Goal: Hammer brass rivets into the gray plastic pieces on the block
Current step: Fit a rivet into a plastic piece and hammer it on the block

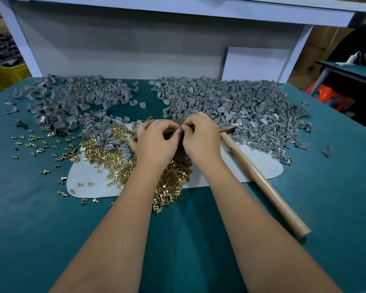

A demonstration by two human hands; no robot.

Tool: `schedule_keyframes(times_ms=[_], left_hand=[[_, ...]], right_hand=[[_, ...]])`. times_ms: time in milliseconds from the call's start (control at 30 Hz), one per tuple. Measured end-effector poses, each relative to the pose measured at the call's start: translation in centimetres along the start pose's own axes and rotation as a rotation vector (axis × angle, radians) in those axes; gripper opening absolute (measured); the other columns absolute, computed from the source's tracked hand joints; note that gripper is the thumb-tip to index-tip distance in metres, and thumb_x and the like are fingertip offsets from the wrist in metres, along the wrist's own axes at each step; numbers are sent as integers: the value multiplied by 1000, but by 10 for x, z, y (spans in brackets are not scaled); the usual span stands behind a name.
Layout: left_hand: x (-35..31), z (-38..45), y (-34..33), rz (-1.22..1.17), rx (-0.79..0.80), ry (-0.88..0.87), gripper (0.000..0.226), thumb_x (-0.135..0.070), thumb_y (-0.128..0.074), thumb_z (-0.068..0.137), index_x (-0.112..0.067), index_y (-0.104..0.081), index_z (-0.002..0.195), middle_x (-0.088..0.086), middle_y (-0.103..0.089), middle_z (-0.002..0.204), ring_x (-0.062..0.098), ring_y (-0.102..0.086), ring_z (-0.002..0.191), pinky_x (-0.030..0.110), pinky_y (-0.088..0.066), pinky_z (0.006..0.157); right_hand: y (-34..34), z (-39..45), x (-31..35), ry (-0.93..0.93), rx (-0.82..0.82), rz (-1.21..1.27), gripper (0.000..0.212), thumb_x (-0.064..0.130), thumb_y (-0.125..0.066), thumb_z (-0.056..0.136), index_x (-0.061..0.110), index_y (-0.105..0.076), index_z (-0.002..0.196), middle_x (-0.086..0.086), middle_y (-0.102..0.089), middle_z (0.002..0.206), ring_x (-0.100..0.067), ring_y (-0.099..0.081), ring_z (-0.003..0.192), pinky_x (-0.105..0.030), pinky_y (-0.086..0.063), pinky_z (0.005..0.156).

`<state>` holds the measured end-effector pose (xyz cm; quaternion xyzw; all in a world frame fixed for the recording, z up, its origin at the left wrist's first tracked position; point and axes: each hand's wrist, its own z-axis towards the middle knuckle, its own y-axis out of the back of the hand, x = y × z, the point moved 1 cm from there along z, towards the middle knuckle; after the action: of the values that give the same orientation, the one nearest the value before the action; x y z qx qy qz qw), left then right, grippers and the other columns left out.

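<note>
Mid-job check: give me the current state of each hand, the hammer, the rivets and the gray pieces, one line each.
left hand: fingers curled, pinching a small part at the fingertips.
right hand: fingers curled, pinching the same small part.
small part: held between both hands, too small to identify.
hammer: lying on the table, unheld.
brass rivets: loose, heaped on the white mat.
gray plastic pieces: in two loose piles.

Yellow crate (6, 76) far left, orange stool (330, 96) far right.

White shelving (178, 9) backs a teal table (30, 208); an orange stool (330, 96) stands right.
</note>
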<state>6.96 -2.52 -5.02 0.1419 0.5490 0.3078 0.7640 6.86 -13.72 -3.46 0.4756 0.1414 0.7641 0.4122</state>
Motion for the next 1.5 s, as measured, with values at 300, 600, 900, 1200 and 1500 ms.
schedule_keyframes(times_ms=[300, 600, 900, 1200, 1500], left_hand=[[0, -2, -1, 5, -9, 7, 15, -41, -62, 91, -48, -57, 79, -24, -61, 107, 16, -37, 128, 45, -22, 105], [0, -2, -4, 41, -31, 19, 14, -42, -61, 91, -48, -57, 79, -28, -53, 99, 14, -34, 126, 41, -17, 92], [1, -2, -4, 45, -32, 30, 10, -43, -61, 90, -47, -60, 81, -27, -58, 104, 15, -35, 128, 40, -15, 89], [0, -3, -3, 3, -29, 12, 22, -41, -62, 91, -50, -53, 72, -23, -62, 111, 16, -36, 128, 48, -25, 103], [4, 1, -6, -20, -12, -46, 5, -34, -64, 91, -36, -68, 93, -19, -64, 110, 23, -37, 127, 27, -27, 94]], right_hand=[[-4, -2, -2, -13, -59, 81, 17, 3, -56, 85, 11, -59, 71, 6, -50, 80, -14, -46, 76, -25, -25, 62], [-6, -3, -2, -25, -89, 89, 17, 3, -54, 86, 11, -57, 73, 5, -50, 80, -14, -44, 76, -23, -22, 59], [-7, -4, -5, 53, -91, 49, 15, 4, -56, 87, 10, -60, 73, 6, -50, 80, -12, -44, 76, -22, -23, 60], [-5, -6, -3, 28, -86, 37, 17, 4, -57, 87, 11, -60, 72, 7, -50, 78, -11, -44, 74, -21, -22, 59], [9, -4, 0, -20, 60, 40, 15, 7, -57, 90, 10, -69, 82, 0, -58, 90, -18, -54, 93, -25, -38, 78]])
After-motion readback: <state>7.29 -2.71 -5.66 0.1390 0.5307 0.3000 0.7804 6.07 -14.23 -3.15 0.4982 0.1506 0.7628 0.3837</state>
